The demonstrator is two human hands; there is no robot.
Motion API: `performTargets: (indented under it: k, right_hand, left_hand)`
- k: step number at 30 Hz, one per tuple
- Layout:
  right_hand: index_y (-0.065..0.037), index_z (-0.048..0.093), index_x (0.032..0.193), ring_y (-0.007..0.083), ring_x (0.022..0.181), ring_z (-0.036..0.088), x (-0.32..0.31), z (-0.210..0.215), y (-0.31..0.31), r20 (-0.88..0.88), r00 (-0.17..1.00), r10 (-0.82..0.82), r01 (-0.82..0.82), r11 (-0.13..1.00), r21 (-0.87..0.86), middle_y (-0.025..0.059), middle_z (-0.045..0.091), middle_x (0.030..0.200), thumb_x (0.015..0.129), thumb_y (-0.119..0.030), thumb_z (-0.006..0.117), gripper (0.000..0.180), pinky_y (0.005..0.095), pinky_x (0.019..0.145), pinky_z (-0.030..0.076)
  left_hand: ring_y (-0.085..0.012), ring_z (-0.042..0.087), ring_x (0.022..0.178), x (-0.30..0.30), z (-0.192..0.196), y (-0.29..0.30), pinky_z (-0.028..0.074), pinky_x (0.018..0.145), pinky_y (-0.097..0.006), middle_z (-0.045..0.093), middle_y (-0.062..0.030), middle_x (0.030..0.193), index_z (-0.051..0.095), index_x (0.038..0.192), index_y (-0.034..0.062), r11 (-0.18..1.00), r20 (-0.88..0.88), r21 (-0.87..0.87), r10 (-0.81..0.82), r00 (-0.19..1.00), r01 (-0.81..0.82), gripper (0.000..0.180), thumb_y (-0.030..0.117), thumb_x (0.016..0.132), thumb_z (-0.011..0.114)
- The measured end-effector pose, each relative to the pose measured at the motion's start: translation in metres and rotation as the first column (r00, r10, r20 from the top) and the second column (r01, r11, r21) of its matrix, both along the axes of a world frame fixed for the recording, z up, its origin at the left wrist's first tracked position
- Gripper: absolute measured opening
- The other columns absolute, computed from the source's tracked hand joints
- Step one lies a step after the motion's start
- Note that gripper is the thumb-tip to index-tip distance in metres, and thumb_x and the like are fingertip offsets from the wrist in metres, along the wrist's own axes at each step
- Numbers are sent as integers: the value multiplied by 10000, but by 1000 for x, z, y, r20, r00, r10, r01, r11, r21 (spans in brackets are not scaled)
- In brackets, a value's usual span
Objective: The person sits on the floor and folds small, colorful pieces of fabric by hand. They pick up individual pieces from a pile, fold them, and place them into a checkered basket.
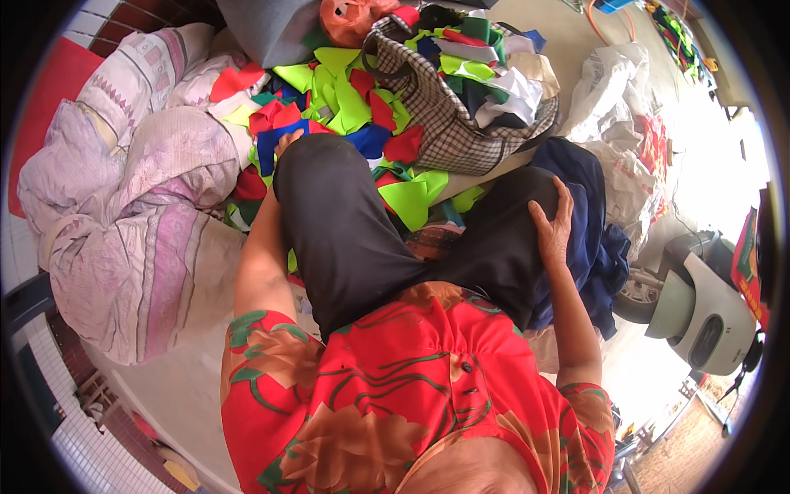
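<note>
My right hand [555, 224] rests on my right knee, thumb and fingers spread, with nothing in it. Past the outer side of my left knee reaches my left hand [288, 142], mostly hidden by the knee. It touches or lies close to a blue cloth scrap [268, 151] at the edge of a heap; whether it grips the scrap I cannot tell. The heap holds yellow-green scraps [350, 105], with red, blue and dark green pieces among them. Beside it, a checked cloth bag [440, 123] lies open, with white, green and red scraps spilling at its mouth.
A large pale patterned cloth bundle [148, 206] lies at left. Dark blue fabric [580, 239] is beside my right leg, a white woven sack [609, 123] beyond it. At right is a grey-white wheeled machine [704, 309]. A red plastic bag [350, 18] sits at the far side.
</note>
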State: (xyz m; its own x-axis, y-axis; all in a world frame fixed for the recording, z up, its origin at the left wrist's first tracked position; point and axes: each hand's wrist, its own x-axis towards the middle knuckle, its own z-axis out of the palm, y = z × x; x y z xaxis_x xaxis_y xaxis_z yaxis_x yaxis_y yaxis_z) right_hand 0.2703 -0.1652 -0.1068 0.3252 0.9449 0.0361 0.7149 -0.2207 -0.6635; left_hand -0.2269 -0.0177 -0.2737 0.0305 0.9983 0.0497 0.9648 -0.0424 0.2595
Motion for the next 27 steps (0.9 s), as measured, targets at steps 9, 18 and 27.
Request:
performTargets:
  k: [9, 18, 27]
  right_hand:
    - [-110, 458, 1320, 309, 1302, 353, -5, 2, 14, -75, 997, -1, -3, 998, -60, 158, 407, 1359, 758, -300, 687, 636, 376, 1075, 276]
    - [-94, 471, 1304, 307, 1286, 368, -4, -1, 21, -93, 995, 22, -28, 998, -60, 158, 416, 1342, 761, -310, 683, 622, 369, 1072, 275]
    - [-78, 470, 1306, 272, 1214, 422, -4, 0, 18, -40, 999, 10, -11, 1000, -26, 126, 468, 1276, 782, -307, 663, 604, 358, 1049, 295]
  left_hand:
    - [-431, 148, 1355, -16, -78, 11, 303, 877, -714, 161, -126, 1491, 462, 1307, 318, 971, -304, -237, -98, 948, 24, 541, 590, 840, 481]
    - [-392, 275, 1268, 20, -11, 23, 388, 859, -652, 285, -86, 1416, 671, 974, 173, 910, -153, -414, -70, 986, 0, 335, 435, 776, 606]
    - [-350, 582, 932, -2, -10, 18, 487, 814, -416, 611, -111, 1002, 657, 961, 93, 990, 160, 66, 111, 981, -123, 312, 233, 683, 637]
